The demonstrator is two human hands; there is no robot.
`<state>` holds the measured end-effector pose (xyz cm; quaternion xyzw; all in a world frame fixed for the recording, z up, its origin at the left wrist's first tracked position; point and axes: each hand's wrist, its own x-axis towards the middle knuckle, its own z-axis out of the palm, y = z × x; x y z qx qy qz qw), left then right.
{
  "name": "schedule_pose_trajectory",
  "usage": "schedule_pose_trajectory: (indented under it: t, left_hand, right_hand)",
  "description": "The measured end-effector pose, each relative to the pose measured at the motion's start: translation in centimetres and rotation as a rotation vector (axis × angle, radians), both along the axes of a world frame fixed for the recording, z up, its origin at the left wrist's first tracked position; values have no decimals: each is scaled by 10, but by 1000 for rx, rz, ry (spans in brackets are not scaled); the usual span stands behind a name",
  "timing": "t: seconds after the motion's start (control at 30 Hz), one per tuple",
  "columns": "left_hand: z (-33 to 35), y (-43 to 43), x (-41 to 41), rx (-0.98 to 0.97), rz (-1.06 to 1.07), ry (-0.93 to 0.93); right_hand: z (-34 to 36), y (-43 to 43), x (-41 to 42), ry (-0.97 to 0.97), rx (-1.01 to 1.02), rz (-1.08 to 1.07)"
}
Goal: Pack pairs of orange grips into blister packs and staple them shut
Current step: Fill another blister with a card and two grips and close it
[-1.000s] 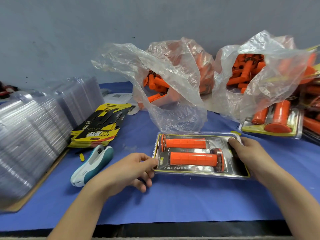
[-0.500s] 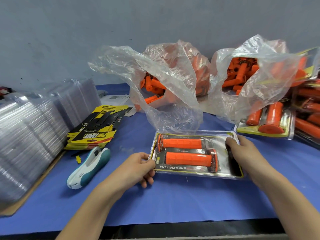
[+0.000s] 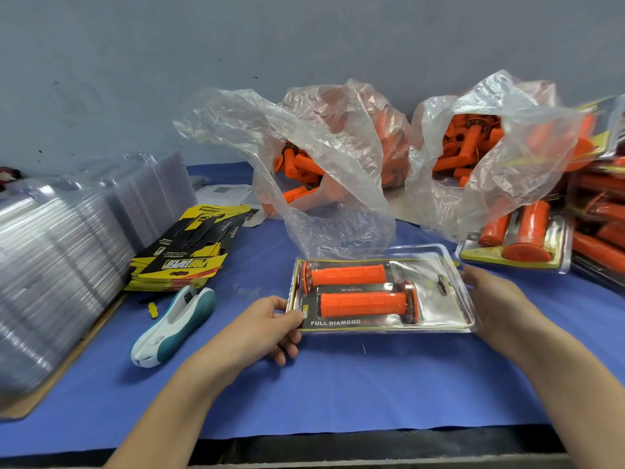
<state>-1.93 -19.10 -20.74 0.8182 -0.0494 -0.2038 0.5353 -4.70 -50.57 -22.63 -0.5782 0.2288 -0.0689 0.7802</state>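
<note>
Item under inspection: one clear, glossy blister pack (image 3: 434, 277), rectangular, lying flat on the blue cloth-covered counter (image 3: 338, 384), centre, near the front edge. It holds two ribbed orange grips (image 3: 348, 275), cylindrical, laid side by side and reversed end to end over a black-and-yellow printed card.

Left hand (image 3: 260, 328): grip clamped on the pack's left edge, thumb on top, fingers curled beneath.

Right hand (image 3: 500, 299): touching the pack's right edge. Fingertips hidden behind the hand itself and by glare; whether this grip is closed on the pack cannot be told.

Left of the pack: a white-and-teal stapler (image 3: 176, 324), rounded body; farther left, a stack of printed cards (image 3: 189, 252), and stacked clear shells (image 3: 50, 265), blurred.

Far side: two crumpled translucent bags (image 3: 321, 147) of loose grips, contents partly veiled.

Right: filled packs (image 3: 521, 238), cut off by the frame edge.
</note>
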Motion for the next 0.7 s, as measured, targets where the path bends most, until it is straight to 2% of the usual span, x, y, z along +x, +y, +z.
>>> schedule_pose_trajectory:
  t: [0.17, 0.37, 0.7]
  left_hand:
    - [-4, 2, 4, -4, -2, 8]
    - [-7, 2, 6, -15, -6, 5]
    - [-9, 4, 8, -9, -9, 7]
  right_hand:
    - [-2, -8, -8, -60, -79, 262]
    - [0, -16, -12, -114, -47, 400]
    - [4, -9, -12, -50, -40, 317]
